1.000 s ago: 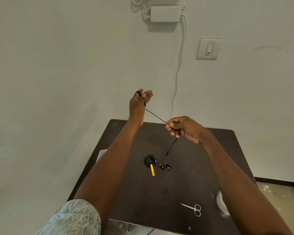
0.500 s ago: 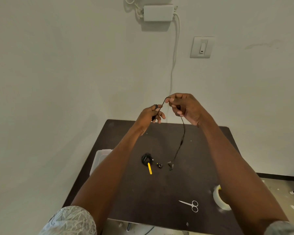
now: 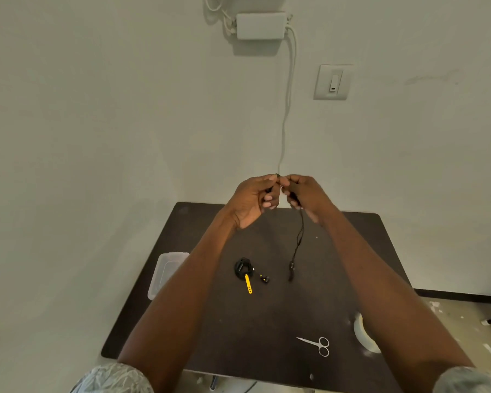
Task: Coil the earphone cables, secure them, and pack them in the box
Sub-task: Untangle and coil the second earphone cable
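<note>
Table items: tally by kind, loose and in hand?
Earphone cable held in both hands: 1
Coiled earphone bundle with yellow tie: 1
Small black-and-yellow piece, identity unclear: 1
Scissors: 1
Tape roll: 1
Clear plastic box: 1
Total: 6

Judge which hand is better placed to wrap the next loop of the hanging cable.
Right, probably. The right hand pinches the earphone cable where its free tail hangs down toward the table, while the left hand grips the coiled end.

Small scissors (image 3: 318,345) lie on the dark table (image 3: 366,251) near its front edge, a white tape roll (image 3: 362,334) just beside them toward the table's right edge.
</note>
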Demonstrator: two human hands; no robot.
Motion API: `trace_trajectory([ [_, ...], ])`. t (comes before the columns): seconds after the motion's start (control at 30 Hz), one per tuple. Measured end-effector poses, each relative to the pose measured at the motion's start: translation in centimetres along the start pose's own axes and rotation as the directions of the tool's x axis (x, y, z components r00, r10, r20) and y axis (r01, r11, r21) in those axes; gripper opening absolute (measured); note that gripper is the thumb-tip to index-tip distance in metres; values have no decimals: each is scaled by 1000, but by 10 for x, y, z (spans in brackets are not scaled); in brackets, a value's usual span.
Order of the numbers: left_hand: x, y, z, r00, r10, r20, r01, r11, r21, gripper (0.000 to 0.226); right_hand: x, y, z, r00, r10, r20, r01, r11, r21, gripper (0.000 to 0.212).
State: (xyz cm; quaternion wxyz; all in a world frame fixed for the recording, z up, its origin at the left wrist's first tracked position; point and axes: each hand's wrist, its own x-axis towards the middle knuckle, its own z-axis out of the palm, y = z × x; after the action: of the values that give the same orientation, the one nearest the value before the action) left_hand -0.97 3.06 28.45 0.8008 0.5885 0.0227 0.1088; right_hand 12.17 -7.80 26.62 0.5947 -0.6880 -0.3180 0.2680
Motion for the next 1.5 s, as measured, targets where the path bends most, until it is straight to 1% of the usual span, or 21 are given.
trace_trajectory([
  [0.07,2,2,-1,997,71,-42,-76,989,-129,28,-7,9,7,997,56,58,-55,998,-20,24],
  [0.13,6,4,-4,983,140,-121,-163,964,-209,29,-16,16,13,987,89,131,-85,996,-33,30],
  [0.23,11,6,-10,943,192,-272,-261,933,-247,29,-28,24,19,963,137,234,-140,990,-5,37],
  [0.33,16,3,-17,878,194,-438,-314,923,-220,29,-36,25,22,938,153,310,-159,987,-7,41],
  [0.4,17,-2,-25,843,198,-501,-302,944,-135,30,-40,20,21,926,157,342,-151,988,-46,38],
  [0.47,15,-6,-31,832,218,-509,-233,972,36,33,-43,11,19,926,138,351,-131,990,-44,33],
  [0.53,12,-10,-34,852,226,-471,-141,967,210,34,-44,-2,15,935,88,343,-93,996,-2,28],
  [0.63,6,-15,-30,915,169,-366,-12,919,394,31,-39,-21,7,942,8,336,-20,999,32,25],
  [0.7,4,-20,-25,941,125,-314,33,891,453,28,-36,-32,5,939,-33,343,17,999,48,26],
  [0.73,3,-21,-22,949,100,-298,48,891,452,30,-34,-35,4,938,-55,343,29,996,82,25],
  [0.8,3,-23,-18,962,59,-267,55,914,402,34,-29,-38,1,947,-95,308,46,985,164,21],
  [0.87,1,-24,-17,971,46,-236,40,937,348,33,-24,-38,-4,960,-115,255,66,979,193,20],
  [1.0,-8,-22,-8,989,-16,-149,63,947,316,38,-16,-34,-10,979,-92,184,68,989,131,23],
  [1.1,-11,-17,-5,995,-76,-67,91,962,256,35,-11,-27,-10,991,-90,101,83,994,68,23],
  [1.17,-13,-13,-6,997,-75,-18,77,987,138,31,-9,-20,-10,996,-84,42,81,995,60,20],
  [1.23,-15,-10,-6,999,-28,22,28,999,-29,27,-10,-10,-6,998,-48,36,45,996,81,19],
  [1.3,-12,-6,-6,999,42,12,-40,985,-168,25,-14,0,2,998,15,66,-19,997,69,23],
  [1.37,-8,-2,-5,994,104,-35,-110,959,-260,22,-19,10,12,991,76,111,-82,995,55,26],
  [1.43,-5,-1,-5,986,124,-114,-154,936,-316,19,-24,18,22,981,98,170,-110,992,63,33],
  [1.5,-1,-3,-7,963,156,-219,-225,914,-339,19,-29,22,30,969,103,226,-122,990,68,38],
])
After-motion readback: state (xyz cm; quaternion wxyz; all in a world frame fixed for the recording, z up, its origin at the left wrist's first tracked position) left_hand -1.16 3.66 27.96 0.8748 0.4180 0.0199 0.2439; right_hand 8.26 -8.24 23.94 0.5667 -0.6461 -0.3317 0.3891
